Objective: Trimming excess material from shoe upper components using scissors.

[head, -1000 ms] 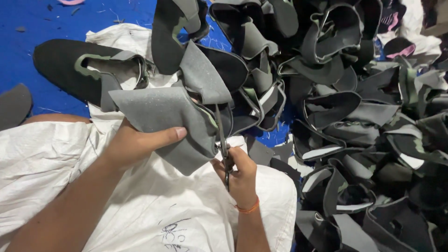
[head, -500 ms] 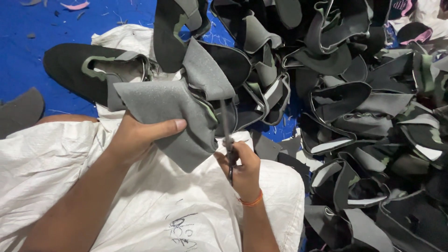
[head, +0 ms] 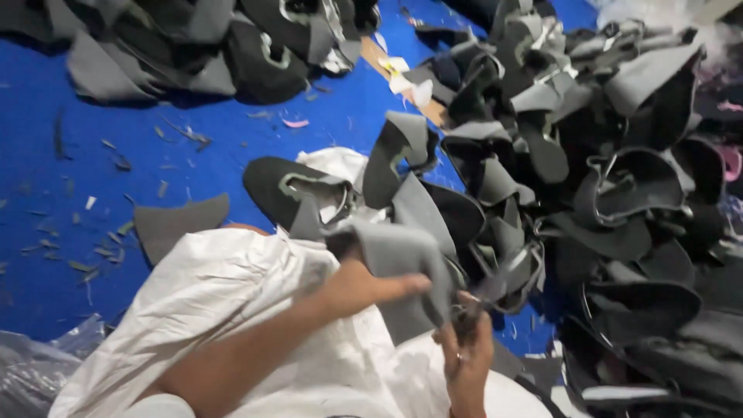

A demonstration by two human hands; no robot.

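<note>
1. Many small grey scraps are scattered on the blue floor [head: 70, 193] at the far left, beside a flat grey foam offcut [head: 176, 224].
2. A white woven sack [head: 224, 302] is spread beneath both hands.
3. A folded grey foam piece [head: 402, 259] is gripped by the left hand [head: 360, 288], above the sack.
4. A pair of scissors [head: 468, 313], blurred, is clasped by the right hand [head: 467, 362] at the piece's right edge.
5. A heap of dark grey foam cut-outs [head: 619, 209] is piled at the right.

Two hands [head: 364, 288] [head: 468, 356], one white sack [head: 232, 294], dozens of grey-black foam pieces [head: 619, 186], uncountable
</note>
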